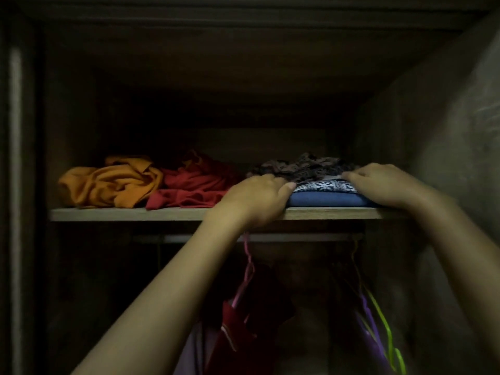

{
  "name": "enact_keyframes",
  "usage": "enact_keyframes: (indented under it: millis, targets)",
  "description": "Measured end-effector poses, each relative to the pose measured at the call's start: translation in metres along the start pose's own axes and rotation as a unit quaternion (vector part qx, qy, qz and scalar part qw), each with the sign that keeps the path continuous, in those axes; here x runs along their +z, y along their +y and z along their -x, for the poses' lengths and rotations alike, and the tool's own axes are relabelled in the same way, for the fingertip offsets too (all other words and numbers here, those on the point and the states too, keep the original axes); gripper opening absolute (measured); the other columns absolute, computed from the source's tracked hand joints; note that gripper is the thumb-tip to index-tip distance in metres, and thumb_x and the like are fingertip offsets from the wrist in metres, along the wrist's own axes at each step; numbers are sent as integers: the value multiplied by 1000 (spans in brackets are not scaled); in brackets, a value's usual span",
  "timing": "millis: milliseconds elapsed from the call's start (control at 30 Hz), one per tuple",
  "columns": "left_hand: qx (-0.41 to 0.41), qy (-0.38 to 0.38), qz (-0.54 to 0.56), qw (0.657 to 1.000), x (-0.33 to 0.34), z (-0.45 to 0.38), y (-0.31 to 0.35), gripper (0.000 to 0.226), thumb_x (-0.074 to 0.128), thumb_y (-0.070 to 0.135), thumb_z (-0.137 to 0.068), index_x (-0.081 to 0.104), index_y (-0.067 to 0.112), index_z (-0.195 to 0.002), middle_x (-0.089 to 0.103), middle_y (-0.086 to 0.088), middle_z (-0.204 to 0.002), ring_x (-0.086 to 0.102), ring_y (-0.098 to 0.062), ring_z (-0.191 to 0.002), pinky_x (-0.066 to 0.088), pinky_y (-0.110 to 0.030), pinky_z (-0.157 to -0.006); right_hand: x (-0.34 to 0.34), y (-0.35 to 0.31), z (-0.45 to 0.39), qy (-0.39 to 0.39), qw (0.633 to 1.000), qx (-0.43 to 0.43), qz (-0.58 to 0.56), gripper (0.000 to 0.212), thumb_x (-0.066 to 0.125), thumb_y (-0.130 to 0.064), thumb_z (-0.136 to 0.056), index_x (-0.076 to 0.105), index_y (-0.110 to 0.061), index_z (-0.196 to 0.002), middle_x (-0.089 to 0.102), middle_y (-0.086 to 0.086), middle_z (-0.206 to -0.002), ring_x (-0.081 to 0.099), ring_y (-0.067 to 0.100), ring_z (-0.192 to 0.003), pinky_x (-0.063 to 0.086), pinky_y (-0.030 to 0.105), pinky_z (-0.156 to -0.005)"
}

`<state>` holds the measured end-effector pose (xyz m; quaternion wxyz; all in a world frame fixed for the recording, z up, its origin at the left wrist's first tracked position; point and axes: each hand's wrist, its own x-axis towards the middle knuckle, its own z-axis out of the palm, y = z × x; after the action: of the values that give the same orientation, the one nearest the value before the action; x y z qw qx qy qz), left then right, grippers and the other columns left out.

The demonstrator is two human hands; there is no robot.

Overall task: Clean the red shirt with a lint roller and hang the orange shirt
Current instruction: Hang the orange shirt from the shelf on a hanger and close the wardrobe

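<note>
On the wardrobe shelf, far left end, I've got the orange shirt lying crumpled, and touching its right side is the red shirt, also bunched up, its hem spilling to the shelf's front edge. Moving right along the shelf, my left hand sits at the left end of a folded stack, fingers curled over the top, thumb pressing against the patterned blue-and-white cloth; whether it truly grips that cloth or only rests on it, I can't tell in this dim light. Under that cloth lies a plain blue folded garment, flat on the shelf, and behind the stack a dark brown patterned garment is heaped. Further right on the shelf, my right hand lies over the stack's right end, fingers bent with the tips down on the top layer. Below the shelf runs a rail; a pink hanger hangs from it under my left wrist carrying a dark red garment, and further right below the shelf hang purple and green hangers.
</note>
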<state>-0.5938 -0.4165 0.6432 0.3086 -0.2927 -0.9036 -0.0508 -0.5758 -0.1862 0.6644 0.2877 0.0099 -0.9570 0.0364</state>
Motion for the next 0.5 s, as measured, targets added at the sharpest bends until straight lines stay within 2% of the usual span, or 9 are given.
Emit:
enact_keyframes:
  millis: [33, 100, 167, 233, 300, 333, 400, 500]
  targets:
    - [5, 10, 11, 1000, 0, 5, -1, 43, 25, 38, -102, 51, 17, -128, 53, -10, -132, 47, -27, -123, 36, -42, -106, -4, -3, -1, -21, 1000, 14, 12, 47, 27, -37, -105, 60, -16, -131, 53, 17, -139, 51, 34, -122, 38, 35, -94]
    - [6, 38, 21, 999, -5, 16, -8, 48, 29, 40, -102, 42, 15, -141, 39, -9, -150, 32, -23, -139, 19, -41, -115, -9, -12, -4, -22, 998, 45, 37, 43, 35, -35, -103, 62, -11, -128, 56, 18, -133, 54, 34, -116, 42, 34, -94]
    - [-17, 102, -10, 995, -21, 30, -29, 53, 30, 44, -101, 33, 19, -147, 21, -7, -159, 12, -19, -147, 5, -39, -118, -13, -31, -7, 38, 997, 54, 29, 38, 47, -36, -98, 61, -15, -127, 60, 16, -125, 57, 33, -108, 47, 42, -96]
    - [-74, 172, -67, 980, -43, 45, -67, 54, 30, 48, -99, 33, 22, -147, 14, -6, -160, 4, -21, -149, 1, -41, -118, -14, -66, -5, 107, 993, 17, -42, 44, 53, -41, -95, 55, -19, -133, 59, 12, -129, 56, 30, -114, 48, 43, -97]
    - [-149, 180, -125, 964, -62, 58, -109, 55, 30, 50, -98, 33, 24, -147, 8, -6, -161, -3, -24, -149, -1, -45, -118, -20, -109, -2, 149, 975, -81, -143, 52, 57, -47, -92, 52, -22, -137, 58, 8, -133, 56, 26, -117, 45, 37, -94]
    - [-184, 160, -148, 959, -67, 64, -128, 57, 31, 51, -97, 31, 25, -148, 5, -5, -162, -5, -25, -148, -2, -47, -118, -23, -132, -3, 141, 963, -135, -187, 57, 60, -50, -89, 50, -25, -139, 57, 5, -134, 55, 23, -117, 44, 33, -91]
    - [-232, 114, -162, 952, -65, 77, -159, 59, 32, 55, -96, 27, 29, -149, 5, -4, -162, -5, -28, -148, -3, -52, -118, -23, -174, -13, 67, 945, -209, -241, 73, 67, -56, -81, 39, -32, -145, 49, 0, -144, 50, 19, -126, 40, 29, -93]
    - [-242, 83, -99, 962, -55, 93, -181, 60, 28, 61, -93, 29, 33, -146, 27, -8, -156, 20, -31, -144, 12, -51, -118, 2, -219, -34, -75, 941, -235, -232, 96, 74, -59, -72, 22, -40, -151, 36, 0, -155, 40, 22, -137, 37, 34, -106]
